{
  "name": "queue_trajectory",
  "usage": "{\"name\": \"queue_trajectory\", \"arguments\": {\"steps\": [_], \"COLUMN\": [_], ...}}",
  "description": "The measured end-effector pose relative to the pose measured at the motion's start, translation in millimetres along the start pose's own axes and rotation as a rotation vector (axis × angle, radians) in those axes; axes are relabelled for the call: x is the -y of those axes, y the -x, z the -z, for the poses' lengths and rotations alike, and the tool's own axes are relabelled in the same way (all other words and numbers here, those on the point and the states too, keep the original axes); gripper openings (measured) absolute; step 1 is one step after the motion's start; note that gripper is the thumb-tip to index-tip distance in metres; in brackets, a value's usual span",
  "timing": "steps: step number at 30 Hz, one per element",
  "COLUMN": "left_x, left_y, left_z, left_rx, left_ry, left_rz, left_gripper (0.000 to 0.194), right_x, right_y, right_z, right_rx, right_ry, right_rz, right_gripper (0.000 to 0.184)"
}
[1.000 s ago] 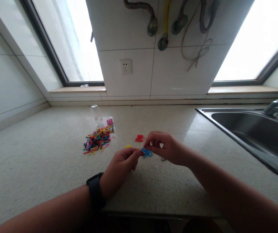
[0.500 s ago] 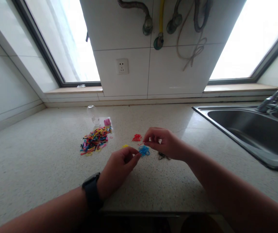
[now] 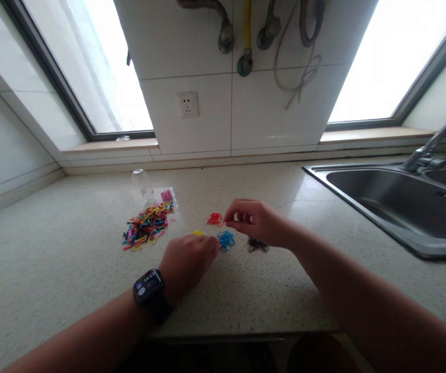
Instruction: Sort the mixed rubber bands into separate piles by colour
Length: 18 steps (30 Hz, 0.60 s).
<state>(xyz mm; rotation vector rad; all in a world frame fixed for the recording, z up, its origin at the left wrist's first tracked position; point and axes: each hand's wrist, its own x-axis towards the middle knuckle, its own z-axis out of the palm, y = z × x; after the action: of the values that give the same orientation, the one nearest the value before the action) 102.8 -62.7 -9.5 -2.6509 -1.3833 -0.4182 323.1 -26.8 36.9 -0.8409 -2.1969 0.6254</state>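
Observation:
My right hand (image 3: 256, 221) pinches a small red rubber band (image 3: 221, 225) between thumb and finger, right beside the red pile of rubber bands (image 3: 214, 218). My left hand (image 3: 187, 261), with its back turned up, has its fingers closed at the left edge of the blue rubber bands (image 3: 226, 239); whatever they hold is hidden. Partly behind that hand lie yellow rubber bands (image 3: 198, 232). Below my right hand are black rubber bands (image 3: 258, 244). Farther left spreads a large mixed heap of coloured rubber bands (image 3: 147, 226).
A clear bottle-shaped container (image 3: 143, 186) and a pink piece (image 3: 166, 195) stand behind the mixed heap, by a clear plastic sheet. A steel sink (image 3: 316, 176) is set into the speckled counter (image 3: 71, 269) at right. A smartwatch (image 3: 148, 286) sits on my left wrist.
My right hand has moved slightly toward the red pile, uncovering the black bands. My left hand has rolled over so its back and the watch face show. The view has shifted a little.

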Motion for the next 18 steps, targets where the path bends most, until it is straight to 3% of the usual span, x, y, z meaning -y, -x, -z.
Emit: {"name": "queue_trajectory", "arguments": {"steps": [11, 18], "left_x": [-2.0, -4.8], "left_y": [4.7, 10.1], "left_z": [2.7, 0.7], "left_rx": [-0.035, 0.000], "left_ry": [-0.004, 0.124], "left_rz": [-0.052, -0.339], "left_gripper": [0.027, 0.026], "right_x": [-9.4, -22.2], "right_y": [-0.2, -5.0], "right_z": [2.1, 1.2], "right_rx": [-0.023, -0.088], "right_ry": [0.011, 0.054], "right_rz": [-0.016, -0.102], "right_gripper": [0.008, 0.011]}}
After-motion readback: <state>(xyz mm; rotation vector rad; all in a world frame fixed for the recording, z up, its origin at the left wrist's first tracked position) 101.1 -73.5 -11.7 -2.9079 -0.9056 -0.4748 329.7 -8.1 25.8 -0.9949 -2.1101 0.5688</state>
